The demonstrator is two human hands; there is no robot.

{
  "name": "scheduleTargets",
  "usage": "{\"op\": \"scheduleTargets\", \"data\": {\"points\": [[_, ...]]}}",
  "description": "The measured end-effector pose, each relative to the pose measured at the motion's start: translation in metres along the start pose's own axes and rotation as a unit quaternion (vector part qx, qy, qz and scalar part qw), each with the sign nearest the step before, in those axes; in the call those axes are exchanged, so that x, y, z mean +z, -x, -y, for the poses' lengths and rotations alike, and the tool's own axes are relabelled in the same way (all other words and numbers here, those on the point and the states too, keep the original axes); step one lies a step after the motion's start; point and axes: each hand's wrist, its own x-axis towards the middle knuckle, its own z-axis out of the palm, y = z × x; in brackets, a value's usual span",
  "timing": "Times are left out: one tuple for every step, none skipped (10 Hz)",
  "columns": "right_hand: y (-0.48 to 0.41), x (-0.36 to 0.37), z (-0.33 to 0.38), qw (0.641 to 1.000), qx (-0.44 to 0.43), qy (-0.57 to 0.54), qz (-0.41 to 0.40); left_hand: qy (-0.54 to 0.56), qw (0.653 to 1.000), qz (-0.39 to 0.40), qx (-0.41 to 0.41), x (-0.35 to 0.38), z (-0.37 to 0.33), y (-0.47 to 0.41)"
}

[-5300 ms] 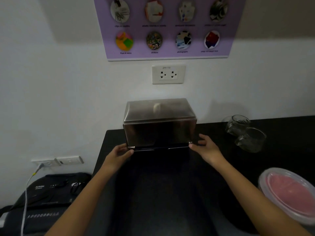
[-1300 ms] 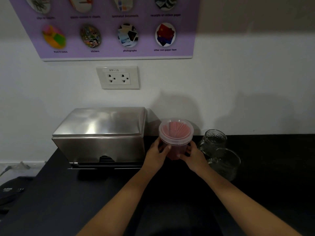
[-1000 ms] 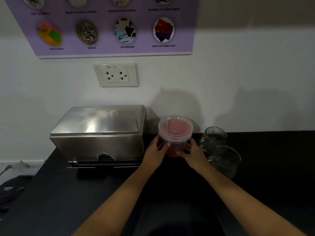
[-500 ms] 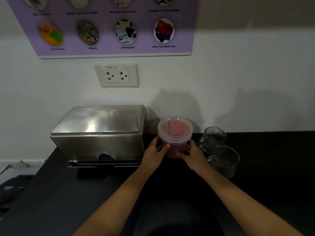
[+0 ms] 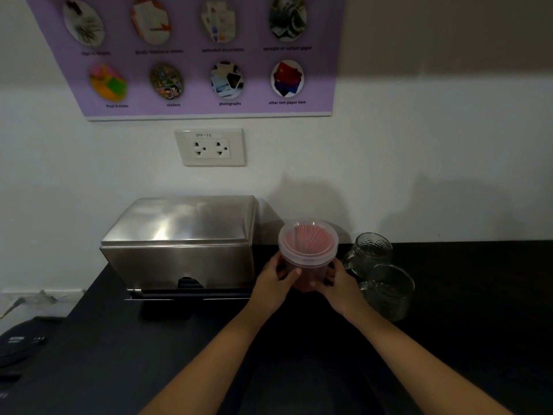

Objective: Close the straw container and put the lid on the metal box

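Observation:
A round clear plastic straw container [image 5: 308, 244] full of pink straws stands upright on the black counter, its clear lid on top. My left hand [image 5: 273, 284] grips its left side and my right hand [image 5: 339, 284] grips its right side, fingers wrapped around the lower wall. Just to its left sits the metal box [image 5: 182, 244], a brushed steel case with its lid down and a dark slot in the front.
Two clear glass mugs [image 5: 378, 271] stand close to the right of the container. The black counter [image 5: 125, 348] ends at the left, where a dark machine [image 5: 21, 342] sits lower down. A white wall with a socket [image 5: 211, 147] and a purple poster is behind.
Since 5.3 s ago my hands have left the metal box and taken the straw container. Over the last second they hold it almost still beside the box.

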Motion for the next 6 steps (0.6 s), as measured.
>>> {"op": "scheduleTargets", "data": {"points": [[0.002, 0.000, 0.000, 1.000, -0.001, 0.004, -0.003, 0.000, 1.000, -0.010, 0.000, 0.001, 0.000, 0.000], [0.003, -0.001, 0.002, 1.000, 0.001, 0.007, -0.001, 0.008, 1.000, -0.007, 0.001, 0.001, 0.001, -0.001], [0.004, 0.000, 0.001, 1.000, -0.007, 0.012, 0.000, 0.005, 1.000, 0.001, 0.007, 0.000, 0.003, 0.000], [0.006, -0.002, 0.003, 1.000, -0.002, 0.020, 0.011, -0.010, 1.000, 0.011, 0.014, -0.002, 0.001, 0.006], [0.016, -0.004, 0.006, 1.000, -0.004, 0.003, 0.015, -0.016, 0.999, 0.030, 0.023, -0.001, 0.001, 0.022], [0.036, -0.006, 0.016, 1.000, 0.018, -0.001, 0.014, -0.029, 0.999, 0.018, -0.008, -0.001, -0.005, 0.045]]}}
